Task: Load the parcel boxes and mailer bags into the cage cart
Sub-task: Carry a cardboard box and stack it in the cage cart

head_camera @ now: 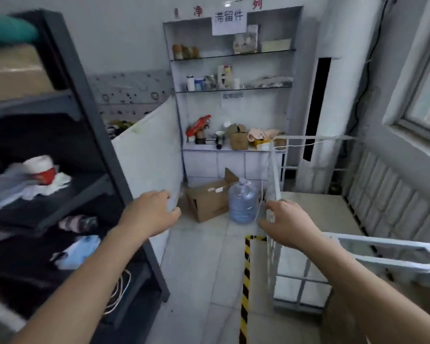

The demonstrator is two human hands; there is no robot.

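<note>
**Head view, left to right.** A dark metal shelving rack [90,125] fills the left side. Its upper shelf carries a blurred brown carton [13,70]. The middle shelf holds a red-and-white bowl [41,170] among white bags, and a lower shelf holds a blue-and-white mailer bag [77,252].

A white panel [154,145] stands upright just beside the rack, long axis vertical. The left hand [152,214] grips the panel's free vertical edge, fingers curled behind it and thumb in front.

Between the hands, on the tiled floor [204,269], sits an open cardboard box [209,202] with one flap raised. It is just beside an upright blue water jug [242,202]. Behind both, a wall alcove [233,70] holds glass shelves of bottles and a small open carton [238,139]. A yellow-and-black hazard stripe [245,281] runs along the floor toward the viewer.

The right hand [288,224], well apart from the left, clamps the top of the white cage cart [276,269] at its near left corner, fingers wrapped round the wire. The cart stands upright at the right. Its gridded left wall runs away from the viewer toward the alcove. Its near top rail [395,243] points rightward and ends in a loop.

Beyond the cart stand a floor-standing air conditioner [333,95], a radiator [382,194] and a window [427,83].
</note>
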